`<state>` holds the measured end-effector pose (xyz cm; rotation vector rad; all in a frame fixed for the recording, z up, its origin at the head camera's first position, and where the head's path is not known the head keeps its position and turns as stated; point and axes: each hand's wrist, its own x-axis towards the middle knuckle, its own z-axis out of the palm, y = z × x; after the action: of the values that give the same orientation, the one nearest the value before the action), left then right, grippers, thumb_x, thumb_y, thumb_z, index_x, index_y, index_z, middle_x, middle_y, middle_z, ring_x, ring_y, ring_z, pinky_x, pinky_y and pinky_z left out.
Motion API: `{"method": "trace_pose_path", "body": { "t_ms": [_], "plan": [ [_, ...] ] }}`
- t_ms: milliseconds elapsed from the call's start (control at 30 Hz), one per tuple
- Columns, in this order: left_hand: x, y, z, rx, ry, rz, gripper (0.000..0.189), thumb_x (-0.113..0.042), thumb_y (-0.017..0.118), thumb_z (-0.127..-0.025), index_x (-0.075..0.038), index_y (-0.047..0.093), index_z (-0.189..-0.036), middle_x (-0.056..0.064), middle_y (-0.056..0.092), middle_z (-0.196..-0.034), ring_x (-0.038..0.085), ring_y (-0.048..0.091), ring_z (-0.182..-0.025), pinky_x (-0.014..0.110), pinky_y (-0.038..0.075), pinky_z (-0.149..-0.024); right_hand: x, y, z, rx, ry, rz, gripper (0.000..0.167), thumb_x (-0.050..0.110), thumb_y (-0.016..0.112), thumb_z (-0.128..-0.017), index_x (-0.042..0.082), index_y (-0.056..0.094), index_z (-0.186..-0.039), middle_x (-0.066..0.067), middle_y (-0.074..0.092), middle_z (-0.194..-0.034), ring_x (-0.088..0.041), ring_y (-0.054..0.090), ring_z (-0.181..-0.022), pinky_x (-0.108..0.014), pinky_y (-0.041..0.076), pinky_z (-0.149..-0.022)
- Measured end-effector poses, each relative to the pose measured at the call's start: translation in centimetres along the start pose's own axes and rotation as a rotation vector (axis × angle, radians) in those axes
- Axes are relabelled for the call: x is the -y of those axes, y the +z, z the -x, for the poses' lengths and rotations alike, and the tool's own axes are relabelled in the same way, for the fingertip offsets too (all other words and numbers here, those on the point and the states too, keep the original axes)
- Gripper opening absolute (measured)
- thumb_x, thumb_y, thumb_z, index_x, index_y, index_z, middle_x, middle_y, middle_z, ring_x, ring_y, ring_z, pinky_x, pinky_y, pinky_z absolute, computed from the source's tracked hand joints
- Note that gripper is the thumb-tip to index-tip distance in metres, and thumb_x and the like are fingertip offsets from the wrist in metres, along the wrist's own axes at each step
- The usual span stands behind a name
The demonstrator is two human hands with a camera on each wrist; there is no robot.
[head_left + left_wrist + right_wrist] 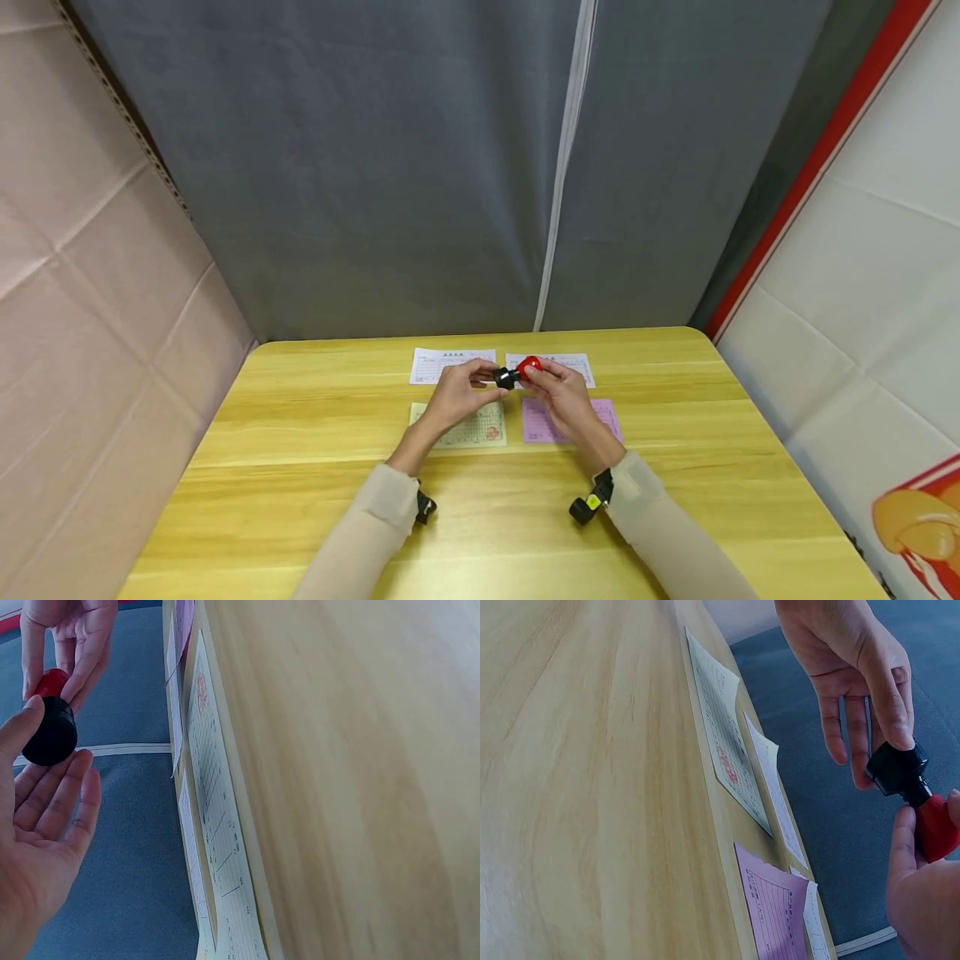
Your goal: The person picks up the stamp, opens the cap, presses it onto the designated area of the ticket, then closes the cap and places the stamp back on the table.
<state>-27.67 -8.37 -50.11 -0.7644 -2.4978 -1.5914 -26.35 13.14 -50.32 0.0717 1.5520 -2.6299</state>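
Note:
A stamp with a red knob handle, a thin neck and a black end (506,379) is held between both hands above the sheets on the table. My left hand (453,398) pinches the black end between thumb and fingers. On the other side, my right hand (567,400) grips the red handle (936,827). In the left wrist view the black end (51,735) hides most of the neck. Beneath the hands lie a green sheet (467,432) with a red mark and a pink sheet (540,425), each partly covered.
Two white printed sheets (433,367) (576,363) lie farther back, side by side. The wooden table (300,467) ends at a grey curtain (375,208). Pale cloth walls (97,333) rise at both sides. A small black camera is strapped to each wrist.

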Motion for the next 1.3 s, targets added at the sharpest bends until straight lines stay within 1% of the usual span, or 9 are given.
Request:
{"method": "trace_pose_path", "body": {
  "t_ms": [133, 233, 433, 633, 833, 900, 1067, 1167, 1300],
  "plan": [
    [-0.1, 0.1, 0.0, -0.023, -0.027, 0.022, 0.042, -0.013, 0.09, -0.086, 0.003, 0.074, -0.122, 0.02, 0.078, -0.113, 0.029, 0.08, -0.096, 0.026, 0.065, -0.082, -0.2, 0.1, 0.1, -0.008, -0.004, 0.009, 0.041, -0.01, 0.062, -0.101, -0.02, 0.052, -0.14, -0.008, 0.073, -0.109, -0.015, 0.077, -0.093, -0.028, 0.061, -0.095],
    [-0.1, 0.3, 0.1, -0.038, -0.041, 0.028, 0.043, -0.014, 0.09, -0.085, 0.003, 0.075, -0.122, 0.019, 0.079, -0.11, 0.026, 0.08, -0.093, 0.023, 0.064, -0.079, -0.2, 0.1, 0.2, -0.024, 0.002, 0.027, 0.042, -0.007, 0.063, -0.102, -0.019, 0.052, -0.14, -0.007, 0.073, -0.109, -0.014, 0.077, -0.093, -0.028, 0.061, -0.094],
    [-0.2, 0.5, 0.1, -0.054, -0.028, 0.02, 0.042, -0.012, 0.089, -0.086, 0.004, 0.075, -0.123, 0.019, 0.079, -0.109, 0.028, 0.08, -0.093, 0.022, 0.064, -0.077, -0.1, 0.2, 0.5, -0.031, 0.003, 0.037, 0.046, -0.006, 0.062, -0.103, -0.019, 0.048, -0.145, -0.007, 0.073, -0.11, -0.012, 0.077, -0.094, -0.028, 0.06, -0.096],
    [-0.2, 0.7, 0.0, -0.067, 0.001, 0.006, 0.042, -0.013, 0.088, -0.087, 0.006, 0.075, -0.122, 0.02, 0.079, -0.107, 0.028, 0.08, -0.091, 0.023, 0.064, -0.077, 0.0, 0.1, 0.5, -0.029, -0.008, 0.032, 0.046, -0.006, 0.062, -0.103, -0.02, 0.049, -0.144, -0.01, 0.071, -0.113, -0.013, 0.077, -0.094, -0.027, 0.061, -0.095],
    [-0.3, 1.0, -0.1, -0.09, 0.033, 0.011, 0.038, -0.014, 0.087, -0.088, 0.004, 0.077, -0.12, 0.019, 0.08, -0.106, 0.026, 0.08, -0.09, 0.024, 0.065, -0.076, 0.3, 0.1, 0.6, -0.027, -0.019, 0.03, 0.046, -0.005, 0.062, -0.103, -0.021, 0.048, -0.144, -0.013, 0.068, -0.118, -0.013, 0.077, -0.096, -0.027, 0.059, -0.097],
    [-0.4, 1.2, -0.2, -0.094, 0.04, 0.008, 0.038, -0.015, 0.087, -0.088, 0.003, 0.077, -0.12, 0.019, 0.08, -0.108, 0.025, 0.08, -0.091, 0.025, 0.065, -0.076, 0.5, 0.1, 0.6, -0.034, -0.028, 0.02, 0.045, -0.006, 0.062, -0.103, -0.022, 0.049, -0.144, -0.013, 0.068, -0.118, -0.013, 0.078, -0.095, -0.028, 0.059, -0.098],
    [-0.9, 1.4, -0.5, -0.098, 0.031, 0.01, 0.04, -0.016, 0.087, -0.088, 0.002, 0.077, -0.122, 0.019, 0.079, -0.112, 0.026, 0.08, -0.094, 0.024, 0.064, -0.076, 1.0, -0.1, 0.6, -0.039, -0.049, 0.03, 0.043, -0.007, 0.063, -0.102, -0.022, 0.051, -0.141, -0.011, 0.072, -0.114, -0.014, 0.079, -0.094, -0.029, 0.06, -0.096],
    [-1.2, 1.6, -0.6, -0.095, 0.022, 0.023, 0.041, -0.016, 0.088, -0.088, 0.003, 0.076, -0.122, 0.02, 0.079, -0.112, 0.027, 0.08, -0.094, 0.023, 0.064, -0.077, 1.3, -0.4, 0.6, -0.022, -0.045, 0.051, 0.046, -0.006, 0.064, -0.102, -0.021, 0.05, -0.144, -0.01, 0.073, -0.114, -0.014, 0.078, -0.095, -0.029, 0.06, -0.096],
    [-1.5, 1.8, -0.7, -0.084, 0.027, 0.039, 0.041, -0.015, 0.087, -0.089, 0.004, 0.076, -0.123, 0.02, 0.079, -0.111, 0.029, 0.08, -0.094, 0.024, 0.064, -0.078, 1.7, -0.9, 0.7, 0.002, -0.04, 0.05, 0.049, -0.005, 0.063, -0.104, -0.021, 0.046, -0.146, -0.009, 0.072, -0.114, -0.013, 0.078, -0.096, -0.028, 0.06, -0.096]
  ]
}}
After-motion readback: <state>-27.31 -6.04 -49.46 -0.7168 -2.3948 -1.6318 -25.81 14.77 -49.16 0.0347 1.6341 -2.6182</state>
